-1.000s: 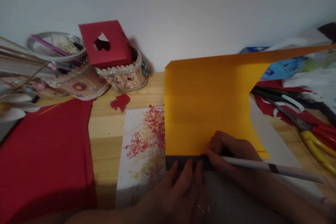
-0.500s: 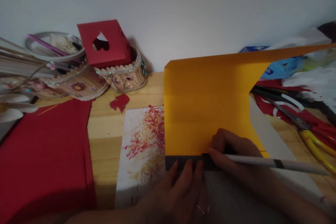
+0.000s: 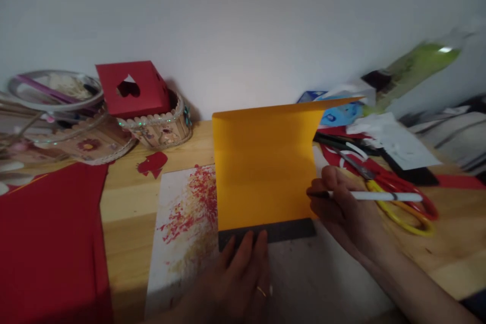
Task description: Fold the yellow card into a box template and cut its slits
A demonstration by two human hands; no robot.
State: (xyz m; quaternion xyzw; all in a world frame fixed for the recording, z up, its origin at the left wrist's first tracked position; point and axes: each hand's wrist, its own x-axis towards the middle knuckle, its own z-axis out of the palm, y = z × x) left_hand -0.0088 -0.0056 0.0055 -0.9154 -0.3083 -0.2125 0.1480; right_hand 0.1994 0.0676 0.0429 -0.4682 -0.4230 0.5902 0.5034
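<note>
A sheet of yellow-orange card [image 3: 261, 162] rises in a curve from the work surface, its top edge folded over. Along its lower edge lies a dark ruler [image 3: 292, 230]. The fingers of my left hand [image 3: 235, 273] are stretched out and press down on the ruler's left part; a ring shows on one finger. My right hand [image 3: 341, 207], at the card's right edge, is closed around a white pen [image 3: 383, 196] with a dark front end pointing left. The pen's tip is partly hidden by the fingers.
A paint-speckled white board [image 3: 178, 217] lies under the card. At left are red paper sheets [image 3: 49, 243], decorated stick baskets [image 3: 163, 131], a red box [image 3: 132, 91] with a heart cutout, and a red paper scrap [image 3: 152, 163]. Scissors [image 3: 404, 212] and a bottle [image 3: 421, 68] are at right.
My right hand has lifted the pen from the ruler's edge and moved right, to the card's right side. My left hand still presses the ruler. The camera view has shifted up and right.
</note>
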